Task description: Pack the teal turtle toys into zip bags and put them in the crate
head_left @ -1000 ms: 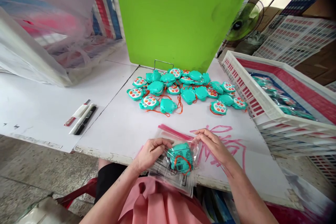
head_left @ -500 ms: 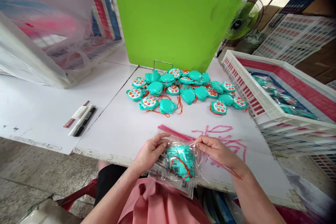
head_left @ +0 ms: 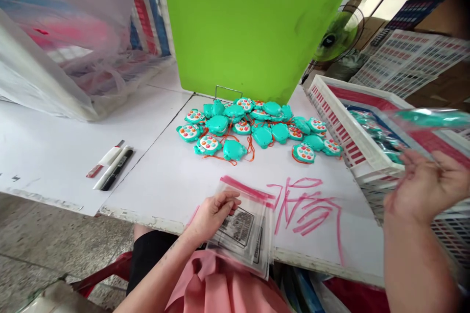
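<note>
**Bagging table, head view: hands well apart, one bagged toy over the crate side**

My remote view lists: left hand [head_left: 215,212], fingers curled, resting on a stack of clear printed bags [head_left: 240,227] at the near edge of the white table [head_left: 172,176]; I cannot tell whether its fingertips pinch a bag; right hand [head_left: 428,183], blurred, raised at the near side of the white crate [head_left: 330,124]; bagged turquoise toy [head_left: 435,118], one, blurred, just above the right hand; whether fingers touch it, I cannot tell.

Loose turtle toys [head_left: 235,149], turquoise, one heap with outliers, mid-table; some show white shells with coloured buttons, others plain backs; orange cords [head_left: 250,149] trail among them; more bagged toys [head_left: 378,132] lie inside the crate, which has a red, white and blue lining.

Also on my sheet: green board [head_left: 242,24], upright behind the heap; wire loop [head_left: 228,89] at its foot; black marker [head_left: 116,170] beside a white pen [head_left: 110,170], left of the heap; pink pen strokes [head_left: 312,215] on the tabletop, right of the bags; fan [head_left: 328,40] beyond the board.
</note>
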### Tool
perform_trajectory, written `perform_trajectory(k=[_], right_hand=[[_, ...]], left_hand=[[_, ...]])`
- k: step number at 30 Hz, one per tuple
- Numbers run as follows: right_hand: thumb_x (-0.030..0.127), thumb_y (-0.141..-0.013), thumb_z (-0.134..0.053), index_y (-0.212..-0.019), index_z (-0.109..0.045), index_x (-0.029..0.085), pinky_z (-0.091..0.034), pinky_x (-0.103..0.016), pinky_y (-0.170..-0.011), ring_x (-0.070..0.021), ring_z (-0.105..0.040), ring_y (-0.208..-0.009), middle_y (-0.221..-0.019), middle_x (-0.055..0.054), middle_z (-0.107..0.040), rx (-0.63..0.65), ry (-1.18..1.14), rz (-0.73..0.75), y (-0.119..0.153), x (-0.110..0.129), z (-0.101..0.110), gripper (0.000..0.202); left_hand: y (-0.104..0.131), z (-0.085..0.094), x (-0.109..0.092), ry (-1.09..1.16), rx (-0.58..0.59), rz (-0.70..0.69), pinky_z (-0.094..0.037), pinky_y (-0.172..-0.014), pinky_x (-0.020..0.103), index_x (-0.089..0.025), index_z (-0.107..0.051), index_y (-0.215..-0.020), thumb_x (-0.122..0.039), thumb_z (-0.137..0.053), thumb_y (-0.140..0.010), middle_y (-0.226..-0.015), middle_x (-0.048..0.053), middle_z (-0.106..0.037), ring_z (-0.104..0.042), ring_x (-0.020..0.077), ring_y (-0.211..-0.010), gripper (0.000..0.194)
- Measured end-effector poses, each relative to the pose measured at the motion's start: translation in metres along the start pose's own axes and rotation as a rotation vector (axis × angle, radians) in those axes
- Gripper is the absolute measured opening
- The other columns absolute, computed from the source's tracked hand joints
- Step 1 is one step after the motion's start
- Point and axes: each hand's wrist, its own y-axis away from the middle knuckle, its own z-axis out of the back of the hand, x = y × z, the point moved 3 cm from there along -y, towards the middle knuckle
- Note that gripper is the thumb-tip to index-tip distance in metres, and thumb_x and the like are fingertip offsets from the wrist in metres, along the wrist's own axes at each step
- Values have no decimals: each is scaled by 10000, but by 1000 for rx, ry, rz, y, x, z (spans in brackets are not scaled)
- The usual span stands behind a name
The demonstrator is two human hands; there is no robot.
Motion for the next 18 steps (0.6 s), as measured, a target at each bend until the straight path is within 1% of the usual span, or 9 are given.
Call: perform_trajectory(k=[1,3,5,7,10,12,15,16,18], right_hand=[[289,-887,-581,-1127,-639,300,-464,-518,-900,-300,-652,-1004,-1023,-57,-686,57,65,45,7,5,-6,248],[256,-906,-533,-1142,-654,273,-447,-508,-963,-285,-613,-1089,-1139,-78,-653,294,246,112,32,14,-28,265],[215,-894,-504,-991,-714,235,-410,-499,-1025,-282,-564,-1153,-1186,-82,-633,497,401,264,64,25,-57,232],[206,-892,-490,-925,-727,222,-349,-516,-1074,-294,-506,-1220,-1200,-75,-634,596,516,446,94,34,-86,240],[296,-921,-508,-1194,-647,198,-229,-554,-1128,-329,-350,-1357,-1359,-100,-544,662,709,558,129,30,-118,322],[368,-938,-489,-1357,-520,163,-200,-579,-1124,-358,-259,-1404,-1464,-133,-432,784,828,537,148,16,-129,468],[421,-935,-470,-1387,-483,166,-245,-624,-1072,-400,-269,-1384,-1463,-162,-426,1087,983,473,164,-11,-132,519],[419,-919,-494,-1371,-497,168,-246,-642,-1059,-413,-284,-1371,-1449,-171,-440,1129,1013,471,160,-16,-131,517],[355,-880,-548,-1329,-529,163,-243,-652,-1050,-421,-319,-1343,-1427,-183,-451,1047,1003,500,140,-11,-132,488]], left_hand=[[0,0,1,-4,1,0,-539,-789,324,-158,-600,-1176,-383,-487,-934,-983,89,-699,-649,178,-851,349],[0,0,1,-5,3,1,-540,-781,321,-156,-605,-1157,-377,-485,-933,-973,88,-701,-652,179,-844,337],[0,1,1,-10,2,5,-541,-780,319,-156,-608,-1145,-367,-482,-932,-966,86,-704,-656,181,-845,325],[0,1,0,-22,-1,3,-539,-785,314,-161,-615,-1132,-354,-480,-932,-965,83,-707,-660,181,-855,308],[1,0,-2,-25,-11,-6,-538,-781,303,-171,-625,-1110,-337,-482,-928,-975,77,-708,-657,177,-856,285],[2,-1,-3,-16,-24,-3,-538,-769,298,-172,-629,-1099,-332,-487,-922,-965,75,-709,-655,173,-836,278],[2,-1,-4,-12,-30,-1,-534,-753,288,-176,-630,-1100,-320,-487,-919,-946,69,-710,-657,171,-829,272],[2,-1,-5,-13,-24,-5,-532,-749,283,-180,-630,-1103,-311,-485,-919,-946,66,-711,-658,169,-829,269],[2,-1,-5,-9,-8,-13,-528,-744,275,-186,-632,-1105,-291,-480,-919,-958,62,-711,-656,165,-834,262]])
